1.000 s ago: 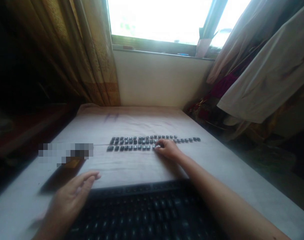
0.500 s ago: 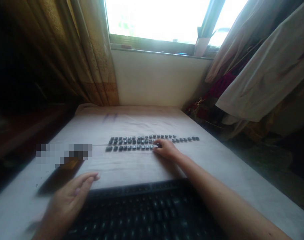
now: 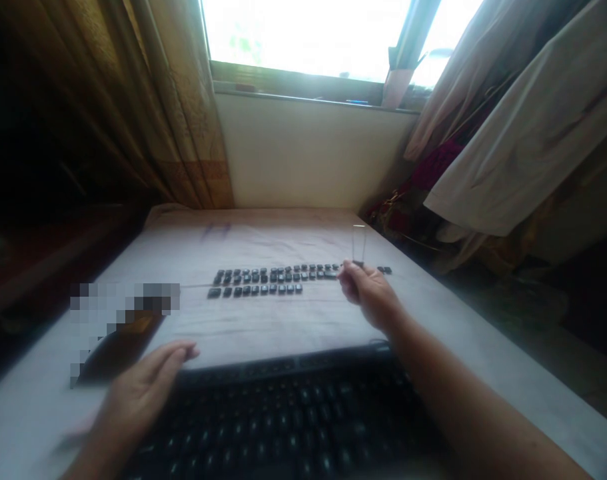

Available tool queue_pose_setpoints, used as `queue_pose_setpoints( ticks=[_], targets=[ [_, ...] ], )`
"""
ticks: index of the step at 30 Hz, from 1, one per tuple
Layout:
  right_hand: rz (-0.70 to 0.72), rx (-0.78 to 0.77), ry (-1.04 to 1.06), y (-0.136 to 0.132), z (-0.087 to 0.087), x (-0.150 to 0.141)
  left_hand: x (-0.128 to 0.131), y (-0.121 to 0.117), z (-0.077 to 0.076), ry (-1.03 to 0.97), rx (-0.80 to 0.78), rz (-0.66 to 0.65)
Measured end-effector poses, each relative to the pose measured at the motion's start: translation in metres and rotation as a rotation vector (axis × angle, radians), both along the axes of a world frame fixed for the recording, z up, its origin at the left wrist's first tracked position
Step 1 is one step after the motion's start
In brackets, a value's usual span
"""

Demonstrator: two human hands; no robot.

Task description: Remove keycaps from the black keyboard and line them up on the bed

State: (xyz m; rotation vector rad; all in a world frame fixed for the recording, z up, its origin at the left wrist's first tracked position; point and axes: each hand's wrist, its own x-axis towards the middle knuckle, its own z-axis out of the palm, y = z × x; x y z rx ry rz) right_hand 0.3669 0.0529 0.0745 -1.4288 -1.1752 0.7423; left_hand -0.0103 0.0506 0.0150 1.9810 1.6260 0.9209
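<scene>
- The right hand [image 3: 366, 283] pinches a thin wire loop [image 3: 358, 226] between thumb and fingers, above the right end of the loose keys [image 3: 264, 290].
- The wire loop stands nearly upright: two slim prongs rise out of the grip and join in a short, bright bar at the top.
- The loose keys lie on a pale cloth [image 3: 263, 323] in three rows, small, dark and blocky; the nearest row is the shortest and begins with a wider key at its left.
- Two more dark keys sit just right of the right hand.
- The left hand [image 3: 138, 387] is beside the keyboard's far left corner, thumb and fingers drawn close; whether the tips meet I cannot tell.
- The black keyboard [image 3: 263, 420] lies nearest the wearer (rather blurred, with pale marks on its keys).
- A gold-brown curtain [image 3: 183, 120] hangs beside the window [image 3: 303, 33].
</scene>
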Motion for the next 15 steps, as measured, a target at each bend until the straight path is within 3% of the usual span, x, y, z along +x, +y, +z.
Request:
queue_pose_setpoints(
  ticks=[6, 11, 15],
  targets=[
    [-0.054, -0.007, 0.514, -0.027, -0.004, -0.002, 0.003, -0.001, 0.007, -0.028, -0.079, 0.014],
    [0.026, -0.116, 0.329, -0.040, -0.006, -0.014, 0.007, -0.003, 0.005, -0.080, -0.103, 0.074],
    [0.303, -0.216, 0.128, -0.048, 0.000, -0.026, 0.008, -0.001, 0.006, -0.098, -0.170, 0.107]
  ],
)
